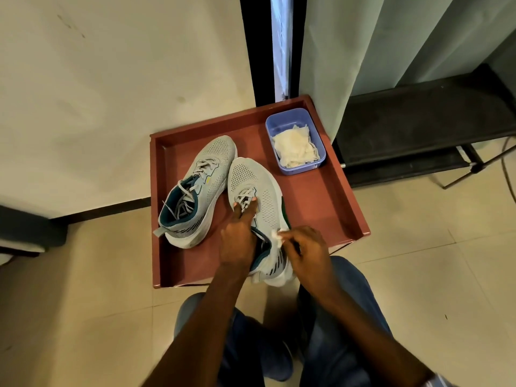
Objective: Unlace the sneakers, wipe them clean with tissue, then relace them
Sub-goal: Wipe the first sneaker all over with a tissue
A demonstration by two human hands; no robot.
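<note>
A reddish-brown tray (321, 208) sits on the tiled floor (97, 275), pushed up close to a cream wall (111, 93) and a pale green curtain (391, 51). Two grey mesh sneakers lie inside it, toes pointing to the far side. The left sneaker (201, 177) rests by itself with its laces (184, 191) loose and spilling over the teal collar; nobody is touching it. The right sneaker (257, 191) lies just beside it, toes nearly touching, its heel hanging over the tray's near edge.

The person is seated over the near side, knees in blue jeans (349, 303) below the tray. The left hand (240, 238) lies along the top of the right sneaker, fingers stretched forward and pressed onto the lacing, holding the shoe down. The right hand (304, 247) is curled in at the shoe's right side near the heel, pinching a small white wad of tissue (276, 234) against the upper. Whether the thumb is on the tissue or tucked behind it, I can't quite make out from here.

In the tray's far right corner stands a pale blue plastic tub (318, 135) with a heap of crumpled white tissues (293, 149) inside. A black folding rack (418, 135) stands beyond the tray on the right.
</note>
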